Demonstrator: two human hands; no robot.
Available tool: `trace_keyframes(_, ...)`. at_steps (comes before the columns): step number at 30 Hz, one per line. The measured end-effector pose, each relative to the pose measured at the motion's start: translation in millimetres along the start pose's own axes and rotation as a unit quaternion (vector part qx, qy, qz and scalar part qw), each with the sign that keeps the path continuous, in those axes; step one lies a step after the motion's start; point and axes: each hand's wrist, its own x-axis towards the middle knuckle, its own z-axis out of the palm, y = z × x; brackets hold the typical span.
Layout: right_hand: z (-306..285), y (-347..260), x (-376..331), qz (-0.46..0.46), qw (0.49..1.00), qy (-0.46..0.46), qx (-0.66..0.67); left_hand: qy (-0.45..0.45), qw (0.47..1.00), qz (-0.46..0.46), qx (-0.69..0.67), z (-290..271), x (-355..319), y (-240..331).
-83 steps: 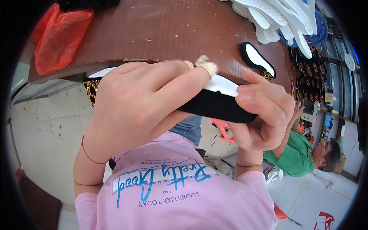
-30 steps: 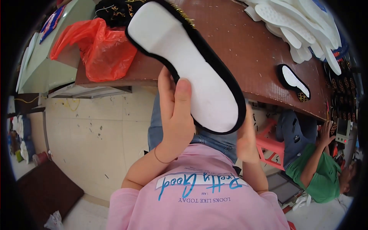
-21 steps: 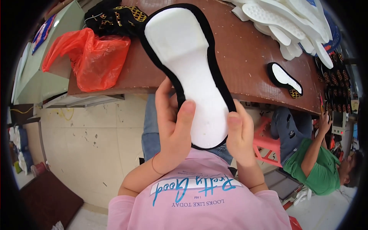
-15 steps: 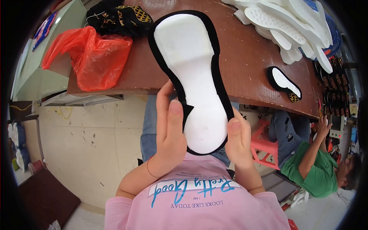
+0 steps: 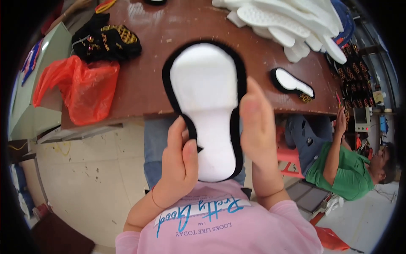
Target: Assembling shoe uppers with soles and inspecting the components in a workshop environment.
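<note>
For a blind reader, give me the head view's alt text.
A person's left fingers hold a white, sole-shaped piece edged in black fabric, blurred right fingers beside it. Beyond is a brown table with a crumpled red plastic bag and heaped white soles.

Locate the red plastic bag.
Head view, left side: the red plastic bag lies at the left end of the brown table, just below the black-and-gold bundle and left of the held sole.

Black-edged white sole (image 5: 207,99), red bag (image 5: 91,91)
</note>
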Motion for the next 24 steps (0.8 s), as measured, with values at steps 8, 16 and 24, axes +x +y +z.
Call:
trace_keyframes(8, -1, 18, -5, 0.019, 0.993, -0.089, 0.073, 0.022, 0.999, -0.021, -0.027, -4, 3, -21)
trace_keyframes(16, -15, 4, 46, 0.063, 0.975, -0.200, -0.074, 0.038, 0.997, 0.035, -0.052, -32, 56, -32)
trace_keyframes(24, -2, 91, 164, -0.306, 0.771, 0.109, -0.548, 0.117, 0.945, 0.048, 0.301, -37, 68, -73)
